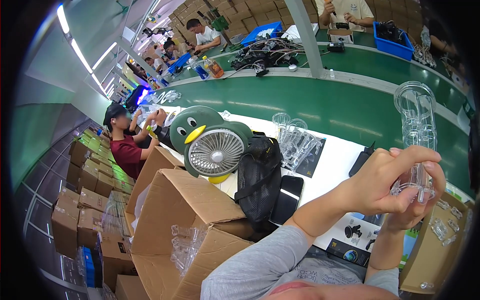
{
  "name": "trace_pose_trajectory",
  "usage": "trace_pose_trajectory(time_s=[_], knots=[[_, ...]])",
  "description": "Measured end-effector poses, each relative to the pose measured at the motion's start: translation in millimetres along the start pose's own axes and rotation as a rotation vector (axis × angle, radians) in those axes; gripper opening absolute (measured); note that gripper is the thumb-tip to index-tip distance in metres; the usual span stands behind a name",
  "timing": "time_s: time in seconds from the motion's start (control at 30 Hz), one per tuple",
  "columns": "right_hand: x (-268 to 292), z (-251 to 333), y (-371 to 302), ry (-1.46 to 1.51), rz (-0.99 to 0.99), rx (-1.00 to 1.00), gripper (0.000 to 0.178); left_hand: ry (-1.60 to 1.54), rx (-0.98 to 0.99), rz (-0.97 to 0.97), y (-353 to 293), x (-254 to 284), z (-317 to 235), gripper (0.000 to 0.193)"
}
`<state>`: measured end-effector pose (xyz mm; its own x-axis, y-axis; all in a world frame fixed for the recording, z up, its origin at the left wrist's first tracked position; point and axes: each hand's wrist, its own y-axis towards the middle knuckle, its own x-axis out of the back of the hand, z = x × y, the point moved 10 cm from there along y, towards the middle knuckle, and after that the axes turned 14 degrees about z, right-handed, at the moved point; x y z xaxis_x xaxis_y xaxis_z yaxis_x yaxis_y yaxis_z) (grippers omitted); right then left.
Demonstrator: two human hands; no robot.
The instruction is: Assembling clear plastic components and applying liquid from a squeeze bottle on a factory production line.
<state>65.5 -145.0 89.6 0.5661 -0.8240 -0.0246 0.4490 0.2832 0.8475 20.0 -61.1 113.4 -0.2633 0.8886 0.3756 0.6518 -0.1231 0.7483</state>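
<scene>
At the right I hold up a clear plastic tube-shaped part (419, 117), upright, with a wide round rim at its top and ringed sections inside. The fingers of my left hand (382, 182) wrap round its lower part. My right hand (417, 207) grips the bottom end from below, partly hidden behind the left fingers. More clear plastic parts (297, 142) stand in a cluster on the white table top (342, 150), left of my hands. Small clear pieces (440, 230) lie in a shallow cardboard tray (425, 267) close to my right forearm.
A green penguin-shaped fan (216, 155), a black mesh pouch (257, 180) and a phone (287, 200) lie left of my arm. An open cardboard box (175, 200) holds clear parts. Beyond runs a green conveyor (320, 107). A person in dark red (127, 152) works at the left.
</scene>
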Motion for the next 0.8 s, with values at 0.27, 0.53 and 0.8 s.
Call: trace_pose_trajectory(time_s=[0.27,0.53,0.8], knots=[[4.0,-32.9,-15.9,0.167,0.083,-0.151,0.050,0.008,-0.008,-0.001,-1.7,-0.9,1.9,0.050],[1.7,-29.0,-14.5,0.169,0.090,-0.149,0.047,0.025,0.013,0.004,-2.1,0.1,1.3,0.049],[5.4,-6.4,-3.3,-0.114,0.057,0.001,0.053,-0.023,0.014,0.008,-1.4,0.6,1.3,0.050]])
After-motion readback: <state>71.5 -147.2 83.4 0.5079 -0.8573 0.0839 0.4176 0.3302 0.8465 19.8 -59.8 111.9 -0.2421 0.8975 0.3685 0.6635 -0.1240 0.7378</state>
